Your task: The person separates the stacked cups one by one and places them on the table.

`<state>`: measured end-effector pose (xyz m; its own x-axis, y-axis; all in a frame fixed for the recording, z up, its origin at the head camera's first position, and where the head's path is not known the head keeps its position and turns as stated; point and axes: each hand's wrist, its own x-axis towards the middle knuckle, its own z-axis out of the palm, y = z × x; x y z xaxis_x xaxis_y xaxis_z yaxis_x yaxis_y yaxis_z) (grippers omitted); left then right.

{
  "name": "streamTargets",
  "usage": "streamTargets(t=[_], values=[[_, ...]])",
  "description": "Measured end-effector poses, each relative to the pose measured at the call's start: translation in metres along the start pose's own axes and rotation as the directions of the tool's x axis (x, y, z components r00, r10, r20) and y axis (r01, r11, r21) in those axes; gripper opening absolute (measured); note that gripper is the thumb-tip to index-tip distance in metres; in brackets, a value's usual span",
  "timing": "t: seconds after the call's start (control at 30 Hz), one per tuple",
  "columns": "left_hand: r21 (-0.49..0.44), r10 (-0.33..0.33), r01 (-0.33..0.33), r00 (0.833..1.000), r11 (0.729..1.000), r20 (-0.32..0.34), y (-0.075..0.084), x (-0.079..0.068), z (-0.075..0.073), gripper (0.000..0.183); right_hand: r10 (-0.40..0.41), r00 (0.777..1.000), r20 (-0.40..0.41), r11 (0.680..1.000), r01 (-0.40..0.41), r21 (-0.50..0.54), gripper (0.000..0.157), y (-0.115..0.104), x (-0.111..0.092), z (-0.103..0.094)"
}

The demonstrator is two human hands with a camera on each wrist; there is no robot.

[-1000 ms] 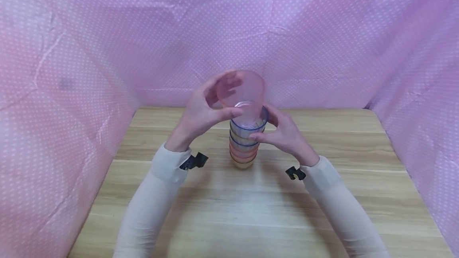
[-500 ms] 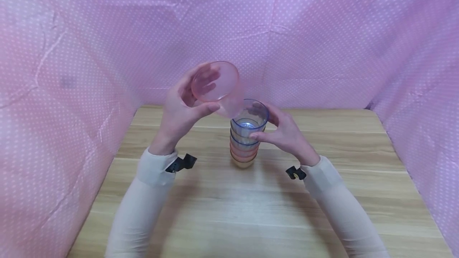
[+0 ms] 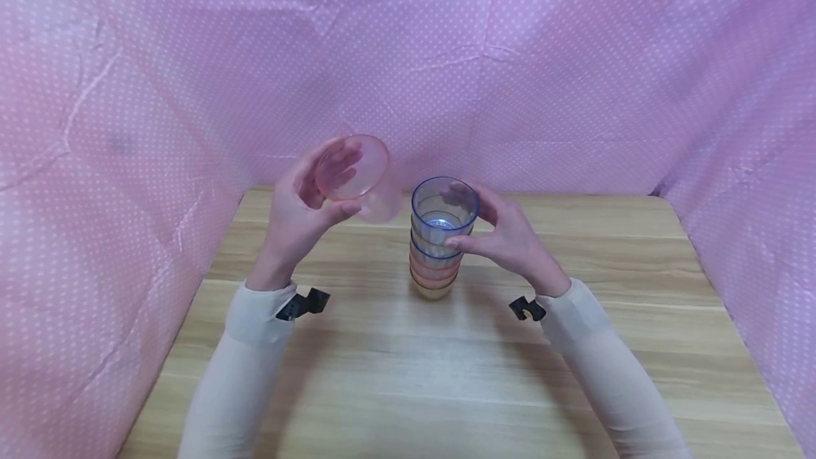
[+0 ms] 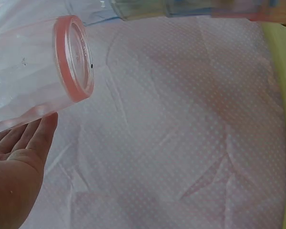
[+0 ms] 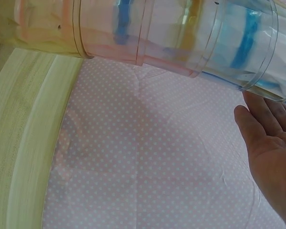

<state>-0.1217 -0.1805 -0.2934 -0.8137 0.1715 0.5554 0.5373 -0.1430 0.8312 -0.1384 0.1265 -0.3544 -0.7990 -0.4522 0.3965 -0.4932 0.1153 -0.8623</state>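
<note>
A clear pink plastic cup (image 3: 384, 202) is held in the air by my left hand (image 3: 295, 212), with the thumb at the near side and the fingers behind. Its mouth tilts up and left; the left wrist view shows its base with a pink-red ring (image 4: 69, 59). Just to the right, a stack of nested clear cups (image 3: 435, 264) stands upright on the table, in blue, yellow and pink tints. My right hand (image 3: 510, 236) grips this stack near its top, around the blue-rimmed cup (image 3: 444, 222). Some right fingers show through the clear wall.
The wooden table (image 3: 408, 374) stretches out around the stack on all sides. Pink dotted cloth (image 3: 382, 41) hangs behind and along both sides. Black wrist cameras sit at both cuffs, with the left one (image 3: 302, 304) over the table.
My left hand has drawn the pink cup up out of the top of the stack and carried it left, then slightly down. My right hand and the stack have stayed in place.
</note>
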Motion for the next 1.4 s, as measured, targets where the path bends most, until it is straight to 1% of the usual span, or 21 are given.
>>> streamTargets(t=[0.13,0.23,0.5,0.6,0.93,1.07,1.17,1.3,1.4], values=[[-0.035,-0.049,0.049,0.999,0.998,-0.012,-0.007,-0.014,-0.008,0.082,-0.004,1.000,0.006,1.000,0.004,0.010,0.078,0.000,0.000,0.001],[-0.032,-0.071,0.071,0.997,0.997,-0.010,-0.012,-0.022,-0.013,0.082,-0.007,1.000,0.006,1.000,0.007,0.010,0.078,0.001,0.000,0.002],[-0.031,-0.071,0.071,0.997,0.997,-0.004,-0.028,-0.041,-0.020,0.084,0.001,1.000,0.005,1.000,-0.001,-0.004,0.080,0.000,-0.002,0.003],[-0.026,-0.086,0.086,0.996,0.996,-0.011,-0.033,-0.048,-0.022,0.083,0.012,1.000,0.008,1.000,-0.012,-0.012,0.080,0.001,-0.002,0.004],[0.056,-0.169,0.169,0.986,0.984,0.001,-0.053,-0.072,-0.030,0.083,0.018,1.000,0.005,1.000,-0.018,-0.018,0.080,0.000,-0.002,0.005],[0.066,-0.210,0.209,0.978,0.976,0.002,-0.059,-0.078,-0.033,0.083,0.013,1.000,-0.001,1.000,-0.013,-0.012,0.081,0.001,-0.002,0.005],[0.074,-0.252,0.251,0.968,0.965,0.004,-0.065,-0.082,-0.036,0.084,0.023,1.000,-0.002,1.000,-0.023,-0.013,0.081,0.001,-0.001,0.004],[0.121,-0.303,0.301,0.953,0.946,0.006,-0.074,-0.086,-0.040,0.084,0.042,0.999,-0.002,0.999,-0.042,-0.021,0.080,0.002,0.000,0.003],[0.159,-0.329,0.325,0.944,0.932,0.002,-0.079,-0.087,-0.043,0.084,0.049,0.999,-0.004,0.998,-0.049,-0.025,0.080,0.003,0.001,0.004]])
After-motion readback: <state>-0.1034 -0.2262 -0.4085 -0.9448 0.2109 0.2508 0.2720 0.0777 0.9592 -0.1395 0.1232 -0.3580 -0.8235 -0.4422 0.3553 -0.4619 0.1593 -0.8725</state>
